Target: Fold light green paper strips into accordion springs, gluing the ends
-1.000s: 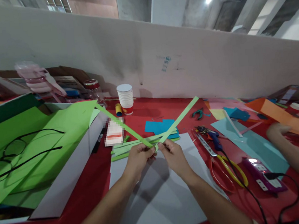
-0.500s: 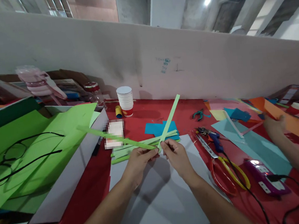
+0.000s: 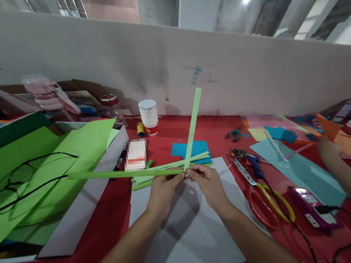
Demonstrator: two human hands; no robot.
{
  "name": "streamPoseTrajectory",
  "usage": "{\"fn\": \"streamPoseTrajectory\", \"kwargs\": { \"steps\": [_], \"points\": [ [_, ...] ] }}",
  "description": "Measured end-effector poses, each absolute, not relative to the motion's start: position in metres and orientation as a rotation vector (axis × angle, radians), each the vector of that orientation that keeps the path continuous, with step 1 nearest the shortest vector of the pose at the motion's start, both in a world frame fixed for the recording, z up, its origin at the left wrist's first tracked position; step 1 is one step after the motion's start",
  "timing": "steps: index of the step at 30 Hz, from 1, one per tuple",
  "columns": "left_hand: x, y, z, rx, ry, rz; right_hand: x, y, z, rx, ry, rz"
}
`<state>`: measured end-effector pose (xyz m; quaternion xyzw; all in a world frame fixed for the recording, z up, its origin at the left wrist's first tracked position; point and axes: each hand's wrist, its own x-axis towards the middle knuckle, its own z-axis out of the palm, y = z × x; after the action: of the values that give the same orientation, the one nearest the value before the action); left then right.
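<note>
Between finger and thumb, my left hand (image 3: 163, 189) pinches a long green paper strip (image 3: 114, 174) that stretches left, past the box wall. My right hand (image 3: 204, 183) pinches a paler green paper strip (image 3: 192, 125) that stands up and leans slightly right. The two strips meet at my fingertips; how they join there is hidden. Just behind my hands lies a pile of loose green strips (image 3: 143, 179), partly over blue paper pieces (image 3: 180, 149). Below my hands is a large white sheet (image 3: 185, 238).
Glasses (image 3: 21, 175) rest on green paper in a box (image 3: 83, 206) at left. Paper cups (image 3: 148, 116) stand behind. To the right lie scissors (image 3: 277, 204), a glue gun (image 3: 253, 165), pliers (image 3: 234, 134) and a purple device (image 3: 315, 209). Another person's hand (image 3: 328, 150) holds orange paper.
The left strip has swung from a slant to nearly level, and the right strip stands more upright. My hands stay together in almost the same place. The other person's hand has shifted slightly right.
</note>
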<state>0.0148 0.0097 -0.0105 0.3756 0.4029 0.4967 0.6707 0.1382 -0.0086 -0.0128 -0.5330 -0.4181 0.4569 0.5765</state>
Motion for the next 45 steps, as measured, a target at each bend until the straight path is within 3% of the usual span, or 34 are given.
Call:
{"fn": "streamPoseTrajectory", "kwargs": {
  "steps": [8, 33, 45],
  "points": [
    [0.012, 0.014, -0.014, 0.986, 0.982, 1.170, 0.135, -0.009, -0.006, -1.215, -0.643, 1.392],
    [0.003, 0.023, -0.015, 0.831, 0.867, 0.883, 0.140, -0.008, -0.014, -1.164, -0.739, 1.358],
    [0.005, 0.023, -0.016, 0.831, 0.901, 1.045, 0.137, -0.010, -0.007, -1.066, -0.916, 1.367]
  ]
}}
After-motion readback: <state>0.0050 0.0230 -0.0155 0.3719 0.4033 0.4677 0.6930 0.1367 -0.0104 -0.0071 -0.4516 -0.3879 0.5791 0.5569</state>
